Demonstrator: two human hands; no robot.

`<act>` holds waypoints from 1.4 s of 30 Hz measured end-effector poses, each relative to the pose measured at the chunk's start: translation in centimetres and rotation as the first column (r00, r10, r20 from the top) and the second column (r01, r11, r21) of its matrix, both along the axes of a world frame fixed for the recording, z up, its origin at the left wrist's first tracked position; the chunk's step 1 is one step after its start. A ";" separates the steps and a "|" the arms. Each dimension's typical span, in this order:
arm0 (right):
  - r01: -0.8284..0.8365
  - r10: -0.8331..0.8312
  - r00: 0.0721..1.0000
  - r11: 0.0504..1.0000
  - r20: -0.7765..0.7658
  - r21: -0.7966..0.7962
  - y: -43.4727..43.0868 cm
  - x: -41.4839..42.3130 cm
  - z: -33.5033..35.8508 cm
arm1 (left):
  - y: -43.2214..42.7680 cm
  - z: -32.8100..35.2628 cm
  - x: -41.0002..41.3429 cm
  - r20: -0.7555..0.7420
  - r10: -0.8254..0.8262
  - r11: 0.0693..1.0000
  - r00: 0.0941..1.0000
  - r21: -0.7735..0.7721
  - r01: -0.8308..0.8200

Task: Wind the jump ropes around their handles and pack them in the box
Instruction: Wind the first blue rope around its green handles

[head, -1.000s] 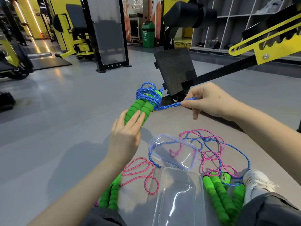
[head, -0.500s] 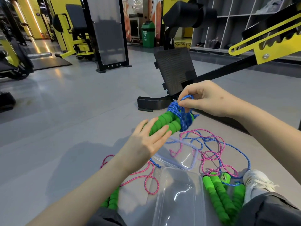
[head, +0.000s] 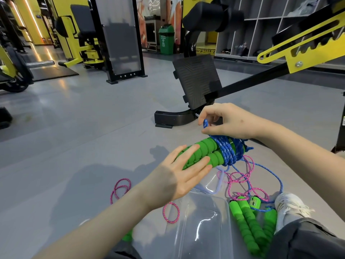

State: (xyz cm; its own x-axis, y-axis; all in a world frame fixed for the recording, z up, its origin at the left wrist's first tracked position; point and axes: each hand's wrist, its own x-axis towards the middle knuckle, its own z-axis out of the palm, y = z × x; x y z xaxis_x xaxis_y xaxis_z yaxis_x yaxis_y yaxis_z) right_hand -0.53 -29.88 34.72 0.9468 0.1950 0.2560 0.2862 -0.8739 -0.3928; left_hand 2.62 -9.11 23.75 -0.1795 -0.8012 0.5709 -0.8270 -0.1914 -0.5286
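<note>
My left hand [head: 179, 176] holds a pair of green foam handles [head: 201, 152] from below, fingers fairly straight across them. Blue rope [head: 229, 152] is coiled around the handles' far end. My right hand [head: 229, 120] pinches a loop of that blue rope just above the coil. A clear plastic box [head: 203, 227] lies on the floor below my hands, its clear lid [head: 212, 184] beside it. More green handles [head: 250, 221] with loose pink rope [head: 242, 180] and blue rope lie to the right. Pink rope loops [head: 119, 187] lie to the left.
A black footplate on a gym machine base [head: 197, 85] stands just beyond my hands. A yellow and black machine arm [head: 298, 58] crosses the upper right. My white shoe [head: 291, 206] rests beside the handles. Grey floor stretches to the left.
The wrapped handles came down and to the right, closer to the box. My right hand moved from pulling the rope end taut to pinching a loop at the coil.
</note>
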 end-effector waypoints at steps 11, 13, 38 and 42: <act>0.040 -0.024 0.994 0.987 -0.103 0.156 -1.6 0.2 -0.2 | 0.4 -0.5 0.5 0.000 -0.020 1.000 1.000 0.014 0.020; 0.037 -0.011 0.992 0.980 -0.128 0.196 -1.6 0.2 -0.3 | 0.4 -0.5 0.5 0.006 -0.014 1.000 1.000 0.014 0.014; 0.024 -0.077 0.973 0.972 0.216 0.235 -1.9 0.6 -2.7 | 1.2 -0.7 1.4 0.000 0.127 0.990 0.992 -0.067 -0.127; 0.167 -0.241 0.956 0.916 0.168 0.365 -1.8 0.8 -2.8 | 1.3 -0.8 1.5 0.014 0.144 0.986 0.989 -0.091 -0.143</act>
